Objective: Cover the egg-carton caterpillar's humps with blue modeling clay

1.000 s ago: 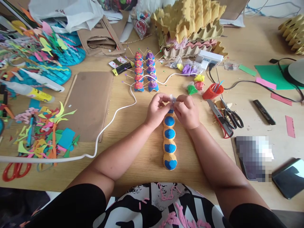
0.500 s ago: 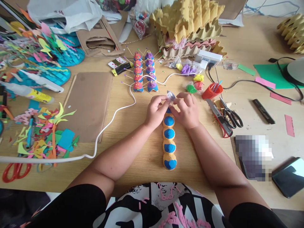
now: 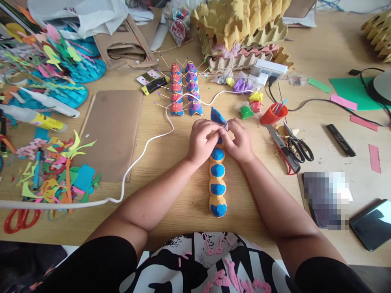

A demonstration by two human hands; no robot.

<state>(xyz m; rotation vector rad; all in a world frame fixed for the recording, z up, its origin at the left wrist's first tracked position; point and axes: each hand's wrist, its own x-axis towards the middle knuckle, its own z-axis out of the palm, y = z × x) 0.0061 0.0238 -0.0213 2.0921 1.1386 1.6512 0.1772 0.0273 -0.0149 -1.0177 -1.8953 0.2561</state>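
Observation:
Both hands meet above the far end of an orange strip of egg carton, whose row of bumps carries blue clay patches. Between them is a small plastic bag of blue clay, its blue part sticking up and to the left. My left hand pinches the bag with thumb and fingers. From the other side, my right hand grips its lower right edge, fingers curled. The strip lies lengthwise towards me, and its far end is partly hidden by the hands.
Behind the hands stand red caterpillars and purple caterpillars with pins; a white cable crosses there. Right are an orange cup, a cutter and black scissors. Left lie cardboard and paper scraps.
The bag has turned, so its blue side shows and points up and left, where a shiny end showed before. My right hand has closed in against my left. The strip lies as before.

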